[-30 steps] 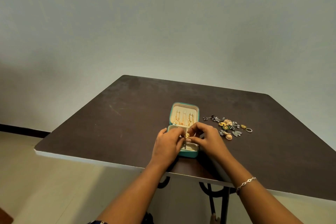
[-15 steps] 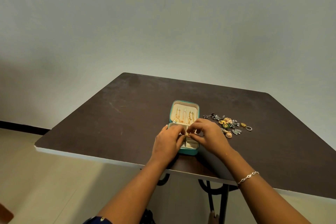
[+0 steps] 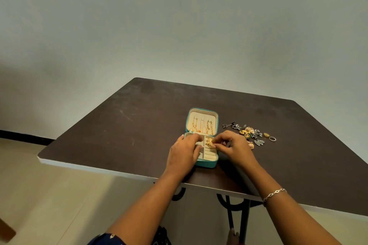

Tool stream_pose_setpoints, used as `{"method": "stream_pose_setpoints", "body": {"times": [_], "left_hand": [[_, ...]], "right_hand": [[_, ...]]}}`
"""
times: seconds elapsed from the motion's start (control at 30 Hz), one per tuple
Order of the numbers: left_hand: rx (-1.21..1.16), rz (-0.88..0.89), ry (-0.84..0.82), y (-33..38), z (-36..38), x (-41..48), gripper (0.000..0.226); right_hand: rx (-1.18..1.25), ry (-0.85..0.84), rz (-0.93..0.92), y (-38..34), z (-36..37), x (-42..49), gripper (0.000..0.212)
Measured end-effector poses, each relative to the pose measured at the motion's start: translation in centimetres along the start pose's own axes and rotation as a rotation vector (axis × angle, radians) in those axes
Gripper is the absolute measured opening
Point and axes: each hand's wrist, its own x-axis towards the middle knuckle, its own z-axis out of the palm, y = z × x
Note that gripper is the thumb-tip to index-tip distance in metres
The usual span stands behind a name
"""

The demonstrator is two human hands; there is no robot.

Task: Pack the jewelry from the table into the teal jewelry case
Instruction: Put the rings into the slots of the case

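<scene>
Jewelry (image 3: 209, 143), a gold piece, sits pinched in your right hand (image 3: 235, 148) over the upper right compartment of the teal jewelry case (image 3: 207, 163). Your left hand (image 3: 184, 155) rests flat on the case's left side, holding nothing. Gold chains (image 3: 202, 127) hang in the open lid. More loose pieces (image 3: 249, 133) lie on the dark counter (image 3: 129, 125) just right of the case.

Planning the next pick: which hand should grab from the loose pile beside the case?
Right. The right hand is already next to the pile, which lies on the case's right side. The left hand rests over the case's left half and would have to cross over it.
</scene>
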Motion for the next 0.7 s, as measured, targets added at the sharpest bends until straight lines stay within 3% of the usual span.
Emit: {"method": "stream_pose_setpoints", "body": {"times": [0.33, 0.7], "left_hand": [[0.005, 0.013, -0.020, 0.11, -0.17, -0.04, 0.021], [0.031, 0.037, -0.065, 0.19, -0.64, -0.07, 0.025]], "right_hand": [[-0.114, -0.011, -0.054, -0.29, 0.06, -0.43, 0.018], [-0.205, -0.011, -0.068, -0.40, 0.15, -0.36, 0.008]]}}
